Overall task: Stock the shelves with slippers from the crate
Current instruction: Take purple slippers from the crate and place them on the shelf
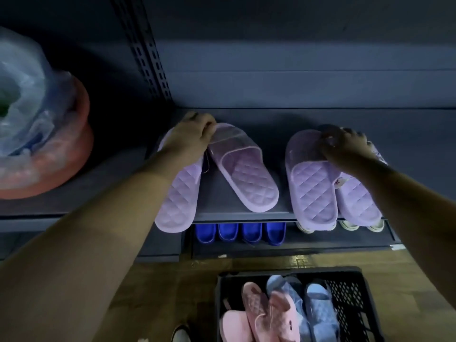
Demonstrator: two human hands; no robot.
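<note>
Dark shelf (271, 122), lilac slippers (313, 188) in right grip (345, 146)

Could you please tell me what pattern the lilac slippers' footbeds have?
The lilac slippers have a quilted diamond pattern on their footbeds, clearest in the head view.

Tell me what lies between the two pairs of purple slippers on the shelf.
Nothing: in the head view, only bare shelf separates the left pair from the right pair.

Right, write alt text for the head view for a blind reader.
The left hand grips one pair of lilac slippers on a dark shelf, the right hand another. Below, a black crate holds pink slippers and blue slippers.
</note>
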